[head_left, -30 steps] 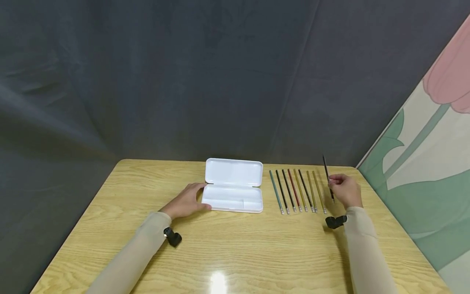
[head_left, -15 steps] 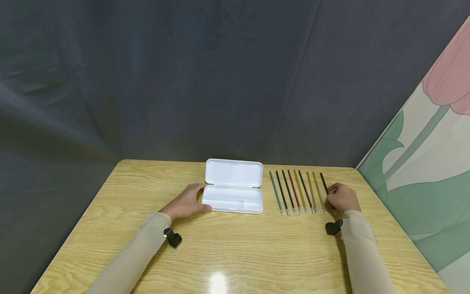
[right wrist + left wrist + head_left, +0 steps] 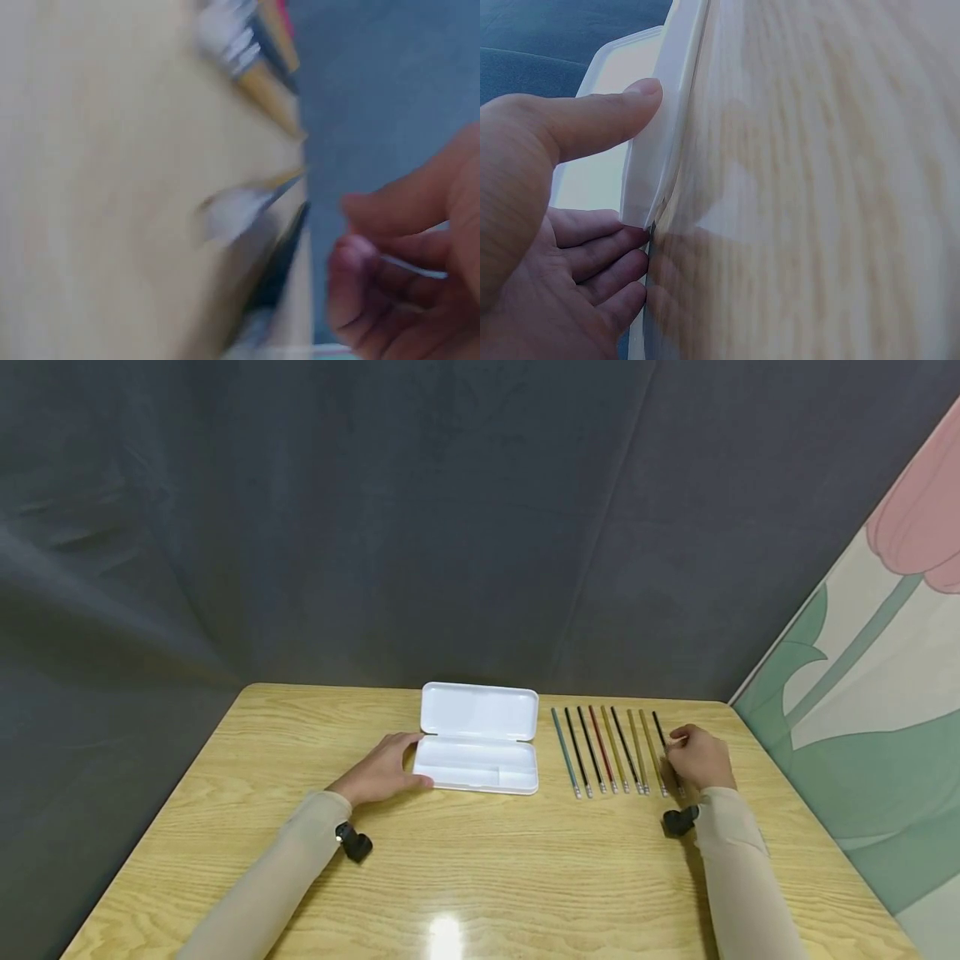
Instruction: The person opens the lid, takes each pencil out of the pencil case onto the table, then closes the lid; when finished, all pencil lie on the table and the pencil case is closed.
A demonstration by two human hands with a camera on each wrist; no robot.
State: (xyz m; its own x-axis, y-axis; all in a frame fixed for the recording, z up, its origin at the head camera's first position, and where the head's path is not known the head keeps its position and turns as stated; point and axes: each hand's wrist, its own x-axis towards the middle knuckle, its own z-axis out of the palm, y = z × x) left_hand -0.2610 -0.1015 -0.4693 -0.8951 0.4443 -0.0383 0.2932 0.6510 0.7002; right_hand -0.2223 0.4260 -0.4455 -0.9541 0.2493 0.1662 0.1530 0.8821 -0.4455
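Observation:
A white pencil case (image 3: pixel 478 712) lies open on the table, its lid tipped back and its divided tray facing up. My left hand (image 3: pixel 381 772) holds it by the left end; in the left wrist view the thumb (image 3: pixel 611 120) lies over the case's edge and the fingers bend against its end. At the right, my right hand (image 3: pixel 701 758) is just above the rightmost black pencil (image 3: pixel 660 729), partly covering it. In the right wrist view, thumb and forefinger are bent close together with nothing between them, apart from the black pencil (image 3: pixel 274 281).
Several pencils lie side by side between case and right hand, among them a teal pencil (image 3: pixel 564 750), a red pencil (image 3: pixel 602 747) and a yellow pencil (image 3: pixel 649 747), erasers toward me. A dark curtain (image 3: pixel 480 527) hangs behind the wooden table (image 3: pixel 510 868); a flower-patterned cloth (image 3: pixel 885 693) hangs at right.
One second ago my right hand held the black pencil raised and tilted. The pencil came down to the row's right end, and the fingers have let it go. The left hand stayed put.

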